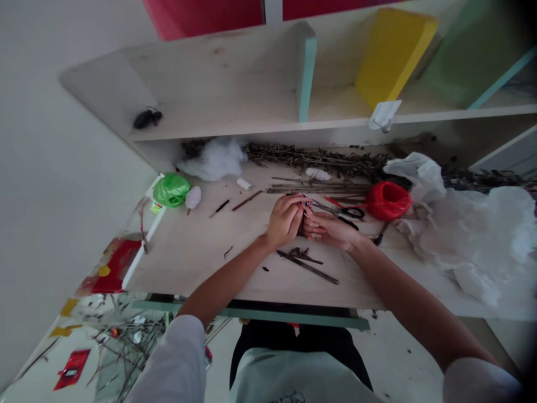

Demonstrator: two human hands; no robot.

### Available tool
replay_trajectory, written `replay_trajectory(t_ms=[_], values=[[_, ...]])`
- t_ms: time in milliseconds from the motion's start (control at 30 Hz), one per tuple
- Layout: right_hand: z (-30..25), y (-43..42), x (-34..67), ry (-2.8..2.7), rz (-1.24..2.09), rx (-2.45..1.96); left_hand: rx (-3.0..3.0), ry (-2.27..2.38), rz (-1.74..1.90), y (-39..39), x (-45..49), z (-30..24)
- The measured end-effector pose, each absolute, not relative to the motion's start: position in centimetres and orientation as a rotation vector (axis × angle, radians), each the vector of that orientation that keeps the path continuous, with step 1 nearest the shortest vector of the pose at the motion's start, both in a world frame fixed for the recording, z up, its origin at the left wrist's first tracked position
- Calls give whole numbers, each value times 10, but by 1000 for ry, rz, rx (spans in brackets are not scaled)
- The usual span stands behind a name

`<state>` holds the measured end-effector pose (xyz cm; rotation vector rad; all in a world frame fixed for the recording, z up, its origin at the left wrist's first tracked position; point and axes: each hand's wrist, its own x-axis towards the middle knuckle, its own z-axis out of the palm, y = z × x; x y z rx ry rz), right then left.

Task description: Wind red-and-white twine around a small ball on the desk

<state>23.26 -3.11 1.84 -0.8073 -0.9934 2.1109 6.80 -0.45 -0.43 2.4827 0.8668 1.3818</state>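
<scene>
My left hand (pixel 284 220) and my right hand (pixel 329 229) meet over the middle of the pale wooden table (pixel 188 252), fingertips pinched together on something small I cannot make out. Scissors (pixel 350 213) with black handles lie just beyond my right hand. A ball of red string (pixel 388 200) sits to their right. Dark twigs (pixel 308 263) lie on the table just below my hands. More dry twigs (pixel 319 159) are heaped along the back.
White stuffing (pixel 216 159) and a green bag (pixel 171 190) lie at the back left. Crumpled white plastic (pixel 474 235) covers the right side. A shelf (pixel 251 101) with a yellow divider (pixel 392 53) stands above. Twigs and red scraps litter the floor at the left.
</scene>
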Motion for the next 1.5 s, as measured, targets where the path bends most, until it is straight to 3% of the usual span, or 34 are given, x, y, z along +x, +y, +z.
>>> replay_trajectory(t_ms=[1500], values=[[30,-25,248,-1567,1985,-896,2372,890,1407,-11,71,-5]])
